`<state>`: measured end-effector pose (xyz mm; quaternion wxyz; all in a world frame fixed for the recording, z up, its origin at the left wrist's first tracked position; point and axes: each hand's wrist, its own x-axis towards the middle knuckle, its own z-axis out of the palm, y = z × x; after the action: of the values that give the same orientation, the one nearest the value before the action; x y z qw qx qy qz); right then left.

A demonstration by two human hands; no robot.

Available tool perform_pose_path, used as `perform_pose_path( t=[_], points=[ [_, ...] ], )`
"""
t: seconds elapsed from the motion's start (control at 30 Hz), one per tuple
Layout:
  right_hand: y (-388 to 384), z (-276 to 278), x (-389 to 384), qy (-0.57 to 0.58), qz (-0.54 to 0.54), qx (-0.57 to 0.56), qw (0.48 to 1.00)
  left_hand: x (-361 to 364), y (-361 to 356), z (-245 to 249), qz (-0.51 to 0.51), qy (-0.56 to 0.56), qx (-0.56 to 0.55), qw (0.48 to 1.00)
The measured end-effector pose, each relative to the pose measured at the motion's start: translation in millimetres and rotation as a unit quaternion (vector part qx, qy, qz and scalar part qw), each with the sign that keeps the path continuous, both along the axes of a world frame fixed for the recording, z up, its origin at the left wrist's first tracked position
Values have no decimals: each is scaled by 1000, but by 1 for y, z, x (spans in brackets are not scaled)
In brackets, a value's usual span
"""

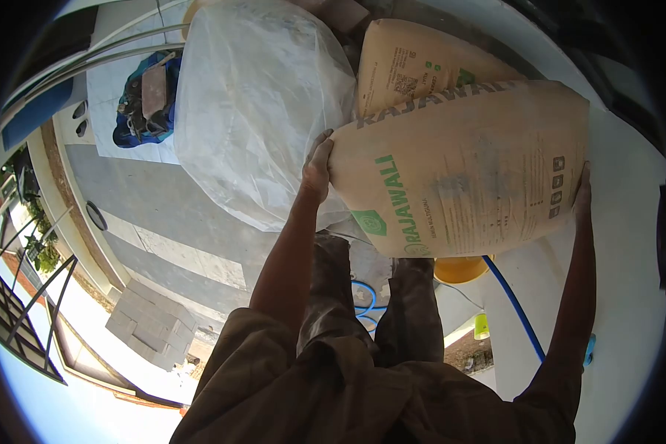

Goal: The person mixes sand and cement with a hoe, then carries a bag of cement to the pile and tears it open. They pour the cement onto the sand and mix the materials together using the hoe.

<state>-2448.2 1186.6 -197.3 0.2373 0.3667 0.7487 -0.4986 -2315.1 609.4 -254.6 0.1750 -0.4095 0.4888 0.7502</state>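
A brown paper cement bag [459, 185] with green RAJAWALI lettering spans the space in front of my legs. My left hand [318, 164] is closed on its left end, with the fingertips at the upper corner. At the opposite end, my right hand [583, 194] grips the bag's edge; its fingers are partly hidden behind the paper. Behind it, a second brown cement bag [388, 70] with green print and a square code is partly covered by the first. A big whitish plastic sack [259, 111] bulges just left of my left hand.
An orange-yellow bucket [462, 271] shows below the held bag, near a blue hose [514, 307]. More blue hose lies coiled between my feet. At the far left are a blue bag [137, 126] with tools and a stack of grey pavers [148, 323]. A white wall stands at right.
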Motion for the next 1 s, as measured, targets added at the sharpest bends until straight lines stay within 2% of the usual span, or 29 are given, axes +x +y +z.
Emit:
perform_pose_path(
  t=[0.07, 0.17, 0.27, 0.33, 0.4, 0.5, 0.6, 0.67, 0.77, 0.87, 0.97, 1.0],
  points=[
    [-26, 4, -47, 13, -13, -21, 1000, -3, -4, -6, -26, 33, -7, 999],
    [-42, 8, -67, 15, 4, 2, 1000, -5, -6, -8, -44, 55, 26, 997],
    [-61, 20, -62, -7, 1, -45, 999, 1, -2, -8, 17, 48, 81, 995],
    [-57, 23, -49, 8, -17, -33, 999, 18, -1, -4, 21, 56, 58, 997],
    [-75, 26, -70, 41, -24, -32, 998, 27, -2, -10, 38, 70, 25, 997],
    [-102, 44, -60, 44, -27, -13, 999, 57, 3, -17, 151, 48, 114, 981],
    [-84, 31, -57, 17, 7, -18, 1000, 71, 5, -21, 196, 20, 170, 966],
    [-32, 2, -61, -16, 40, -29, 999, 66, 2, -15, 199, 9, 180, 963],
    [45, -45, -57, -49, 90, 6, 995, 73, 3, -33, 264, -19, 176, 948],
    [46, -45, -56, -61, 90, 7, 994, 83, 9, -39, 289, 10, 160, 944],
    [14, -31, -52, -49, 78, -13, 996, 117, 37, -60, 344, -1, 321, 882],
    [5, -27, -52, -43, 78, -17, 996, 128, 49, -66, 323, -5, 326, 889]
  ],
)
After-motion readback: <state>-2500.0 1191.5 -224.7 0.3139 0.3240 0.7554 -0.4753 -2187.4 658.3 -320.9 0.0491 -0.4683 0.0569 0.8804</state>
